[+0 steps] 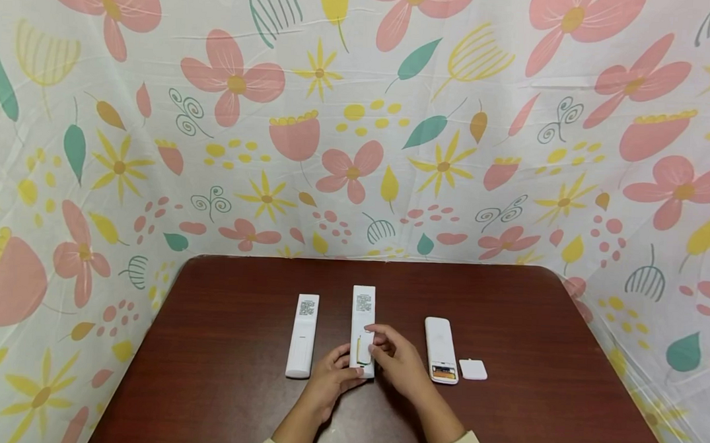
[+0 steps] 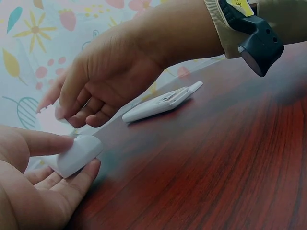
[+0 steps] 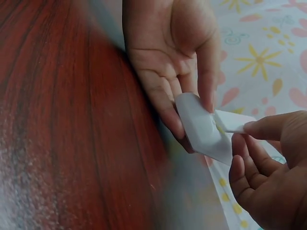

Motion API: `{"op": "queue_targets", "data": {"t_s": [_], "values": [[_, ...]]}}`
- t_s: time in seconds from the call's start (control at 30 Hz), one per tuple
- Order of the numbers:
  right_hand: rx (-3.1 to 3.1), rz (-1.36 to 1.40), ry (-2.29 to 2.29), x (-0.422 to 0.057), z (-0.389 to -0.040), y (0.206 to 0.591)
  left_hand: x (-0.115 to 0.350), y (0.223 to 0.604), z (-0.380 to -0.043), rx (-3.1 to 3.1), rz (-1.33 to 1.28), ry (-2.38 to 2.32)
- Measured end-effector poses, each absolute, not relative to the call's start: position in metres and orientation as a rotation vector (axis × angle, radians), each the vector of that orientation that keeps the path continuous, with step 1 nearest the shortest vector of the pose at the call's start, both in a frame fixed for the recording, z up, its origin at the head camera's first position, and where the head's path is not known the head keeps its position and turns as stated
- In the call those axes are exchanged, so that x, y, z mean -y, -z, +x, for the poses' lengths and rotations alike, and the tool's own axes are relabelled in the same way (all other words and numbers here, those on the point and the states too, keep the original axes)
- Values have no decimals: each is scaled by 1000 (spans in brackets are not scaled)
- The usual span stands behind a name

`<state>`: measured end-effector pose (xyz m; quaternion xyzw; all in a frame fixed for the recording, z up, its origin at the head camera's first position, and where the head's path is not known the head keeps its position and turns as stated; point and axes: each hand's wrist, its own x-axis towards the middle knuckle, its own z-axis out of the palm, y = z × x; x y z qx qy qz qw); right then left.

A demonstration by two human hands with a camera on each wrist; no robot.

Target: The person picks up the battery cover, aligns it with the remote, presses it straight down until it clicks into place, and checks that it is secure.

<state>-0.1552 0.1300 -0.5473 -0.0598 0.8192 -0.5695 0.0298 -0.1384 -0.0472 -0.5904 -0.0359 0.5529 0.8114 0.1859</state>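
A white remote control is held back side up over the middle of the table, a printed label near its far end. My left hand grips its near end, the thumb on top and the fingers beneath, as the left wrist view shows. Between thumb and fingers, my right hand pinches a white battery cover. The cover is tilted over the battery compartment, where a yellowish strip shows along one edge. What lies inside the compartment is mostly hidden by the cover.
Left of the hands lies another white remote, its back closed. To the right, a third remote has an uncovered compartment with batteries inside, and a loose cover beside it. A floral cloth hangs behind the brown table.
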Motion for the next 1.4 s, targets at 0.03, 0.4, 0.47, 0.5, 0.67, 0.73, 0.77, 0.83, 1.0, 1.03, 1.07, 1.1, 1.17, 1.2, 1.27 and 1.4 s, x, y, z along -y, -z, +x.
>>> {"op": "queue_targets", "data": {"t_s": [0.03,0.4,0.47,0.5,0.67,0.73,0.77,0.83,1.0,1.03,1.07,1.1,1.17,1.2,1.27,1.4], "values": [[-2526,-198,1748,-130,-155,548,47,591,-138,-1557,-100,-2286],[-2549,-174,1673,-122,-156,549,47,592,-138,-1554,-82,-2295],[-2548,-176,1674,-121,-156,549,47,592,-138,-1557,-84,-2293],[-2550,-178,1670,-121,-156,549,47,591,-138,-1552,-93,-2293],[-2547,-218,1676,-125,-155,551,47,590,-138,-1550,-102,-2296],[-2550,-232,1676,-125,-155,552,47,591,-137,-1547,-106,-2298],[-2557,-238,1674,-125,-155,552,47,591,-137,-1546,-106,-2299],[-2574,-250,1665,-125,-154,553,47,591,-137,-1544,-107,-2302],[-2627,-316,1642,-125,-154,554,47,593,-137,-1540,-108,-2304],[-2634,-328,1638,-125,-155,554,47,593,-137,-1540,-106,-2304],[-2637,-332,1635,-125,-155,554,47,593,-137,-1540,-105,-2303],[-2637,-335,1636,-125,-155,554,47,593,-137,-1540,-102,-2303],[-2641,-333,1629,-125,-155,555,47,593,-137,-1539,-98,-2304],[-2642,-330,1624,-125,-156,555,47,593,-137,-1538,-97,-2305],[-2642,-324,1617,-125,-156,555,47,592,-137,-1538,-94,-2306],[-2645,-323,1612,-125,-156,555,47,592,-137,-1538,-94,-2307]]}}
